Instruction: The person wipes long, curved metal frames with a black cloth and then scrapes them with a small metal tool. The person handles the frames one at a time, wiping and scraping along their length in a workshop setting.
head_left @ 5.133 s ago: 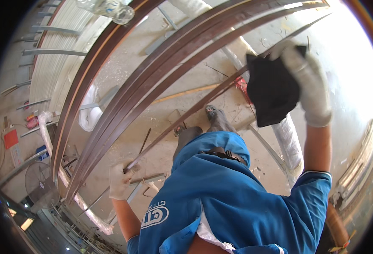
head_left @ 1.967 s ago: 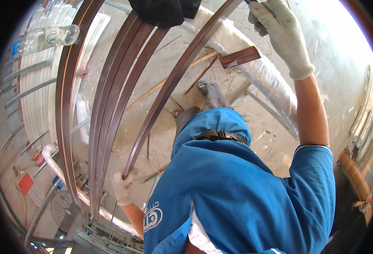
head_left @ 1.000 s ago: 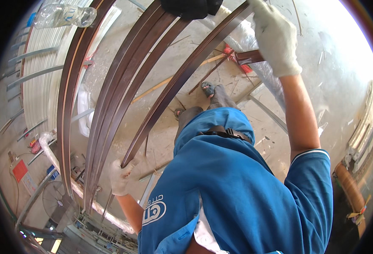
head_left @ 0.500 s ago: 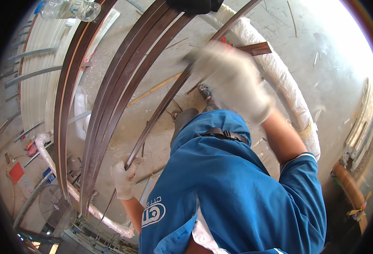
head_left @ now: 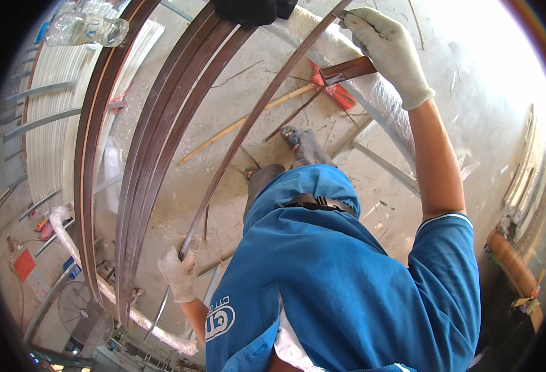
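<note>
A long, thin dark brown strip [head_left: 243,131] runs diagonally in front of me, curved by the lens. My left hand [head_left: 179,273], in a stained white glove, is closed around its lower part. At the upper right, my right hand [head_left: 392,54], also gloved, has its fingers pinched on the strip near the top of the view. Exactly how those fingertips meet the strip is hard to see. Beside the strip, on the left, lie wider dark brown profiles [head_left: 148,149] side by side. A black object [head_left: 254,9] covers their upper ends.
Another long brown profile [head_left: 86,155] lies farther left, with a clear plastic bottle [head_left: 87,30] at its top. White panels [head_left: 50,130] are stacked beyond. A red broom [head_left: 335,90], a short brown piece [head_left: 350,69] and a plastic-wrapped bundle [head_left: 384,118] are under my right arm. A fan [head_left: 78,313] stands lower left.
My right hand has moved up and to the right, from a blurred sweep along the strip to its upper part. The left hand keeps its grip, slightly lower and farther left.
</note>
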{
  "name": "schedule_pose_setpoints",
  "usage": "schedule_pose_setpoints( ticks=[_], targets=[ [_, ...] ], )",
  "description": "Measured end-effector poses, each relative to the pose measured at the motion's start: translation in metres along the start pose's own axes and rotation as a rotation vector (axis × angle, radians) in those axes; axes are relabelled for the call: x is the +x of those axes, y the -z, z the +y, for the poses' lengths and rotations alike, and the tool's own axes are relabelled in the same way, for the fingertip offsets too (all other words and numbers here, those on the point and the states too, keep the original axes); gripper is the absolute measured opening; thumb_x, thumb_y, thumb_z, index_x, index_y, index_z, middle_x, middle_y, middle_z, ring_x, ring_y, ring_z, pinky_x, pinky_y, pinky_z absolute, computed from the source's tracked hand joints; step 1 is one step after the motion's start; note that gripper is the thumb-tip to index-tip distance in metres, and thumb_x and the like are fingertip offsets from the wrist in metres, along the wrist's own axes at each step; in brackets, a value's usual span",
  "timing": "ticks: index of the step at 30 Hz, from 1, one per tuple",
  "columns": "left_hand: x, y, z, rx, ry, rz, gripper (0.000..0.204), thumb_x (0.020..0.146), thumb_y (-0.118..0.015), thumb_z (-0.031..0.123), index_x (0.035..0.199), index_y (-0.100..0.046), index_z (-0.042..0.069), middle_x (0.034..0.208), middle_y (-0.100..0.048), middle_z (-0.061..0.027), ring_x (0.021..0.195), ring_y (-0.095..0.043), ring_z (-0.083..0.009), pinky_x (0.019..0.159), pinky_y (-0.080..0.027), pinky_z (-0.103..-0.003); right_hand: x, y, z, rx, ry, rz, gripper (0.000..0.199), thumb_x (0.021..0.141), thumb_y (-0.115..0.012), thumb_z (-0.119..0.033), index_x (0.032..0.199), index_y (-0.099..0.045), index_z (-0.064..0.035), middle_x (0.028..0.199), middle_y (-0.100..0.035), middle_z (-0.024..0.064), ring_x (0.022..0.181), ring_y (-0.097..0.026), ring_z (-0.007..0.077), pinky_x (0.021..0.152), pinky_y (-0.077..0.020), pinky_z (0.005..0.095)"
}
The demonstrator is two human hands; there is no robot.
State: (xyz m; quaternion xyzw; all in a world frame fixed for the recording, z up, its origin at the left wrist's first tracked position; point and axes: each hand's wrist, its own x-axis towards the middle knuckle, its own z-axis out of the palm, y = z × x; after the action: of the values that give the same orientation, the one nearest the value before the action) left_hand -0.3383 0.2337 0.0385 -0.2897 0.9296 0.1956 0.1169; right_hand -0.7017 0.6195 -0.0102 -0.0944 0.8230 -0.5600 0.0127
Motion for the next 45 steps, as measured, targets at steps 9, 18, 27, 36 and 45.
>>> schedule_pose_setpoints(
  ticks=[9,18,27,36,45],
  targets=[
    [-0.002,-0.005,-0.010,-0.042,0.022,0.015,0.038,0.083,-0.084,0.037,0.096,-0.076,0.002,0.068,-0.063,-0.0094,0.055,-0.051,-0.0163,0.055,-0.042,-0.033,-0.013,-0.012,-0.007,-0.158,0.036,0.002,0.028,0.100,-0.061,-0.019,0.120,-0.071,-0.0023,0.099,-0.074,0.0027,0.079,-0.060,0.0085,0.076,-0.0535,0.0260],
    [-0.002,-0.008,-0.021,-0.058,0.008,0.021,0.044,0.082,-0.084,0.041,0.096,-0.076,0.000,0.068,-0.063,-0.0088,0.055,-0.050,-0.0157,0.053,-0.041,-0.033,-0.011,-0.011,-0.008,-0.218,0.080,0.007,0.028,0.100,-0.059,-0.017,0.120,-0.072,-0.0021,0.097,-0.075,0.0043,0.078,-0.063,0.0101,0.076,-0.0549,0.0272],
    [-0.002,-0.010,-0.027,-0.069,0.047,0.026,0.044,0.082,-0.085,0.040,0.096,-0.076,0.000,0.067,-0.062,-0.0077,0.055,-0.048,-0.0142,0.052,-0.040,-0.032,-0.020,-0.015,-0.021,-0.197,0.025,-0.017,0.027,0.100,-0.058,-0.015,0.119,-0.071,-0.0019,0.087,-0.072,0.0048,0.070,-0.062,0.0077,0.065,-0.0534,0.0256],
    [-0.002,-0.009,-0.026,-0.092,0.049,0.022,0.041,0.081,-0.086,0.037,0.095,-0.075,0.000,0.063,-0.057,-0.0052,0.054,-0.045,-0.0123,0.050,-0.037,-0.032,-0.020,-0.016,-0.015,-0.265,0.096,-0.027,0.027,0.100,-0.060,-0.016,0.119,-0.072,-0.0017,0.091,-0.075,0.0075,0.074,-0.067,0.0103,0.069,-0.0553,0.0268],
    [-0.002,-0.009,-0.026,-0.123,0.078,0.016,0.040,0.082,-0.086,0.037,0.096,-0.076,0.001,0.062,-0.057,-0.0033,0.053,-0.045,-0.0105,0.050,-0.036,-0.031,-0.021,-0.017,-0.016,-0.316,0.184,-0.052,0.026,0.101,-0.060,-0.016,0.118,-0.073,-0.0011,0.097,-0.077,0.0108,0.081,-0.071,0.0152,0.076,-0.0575,0.0290]
  ],
)
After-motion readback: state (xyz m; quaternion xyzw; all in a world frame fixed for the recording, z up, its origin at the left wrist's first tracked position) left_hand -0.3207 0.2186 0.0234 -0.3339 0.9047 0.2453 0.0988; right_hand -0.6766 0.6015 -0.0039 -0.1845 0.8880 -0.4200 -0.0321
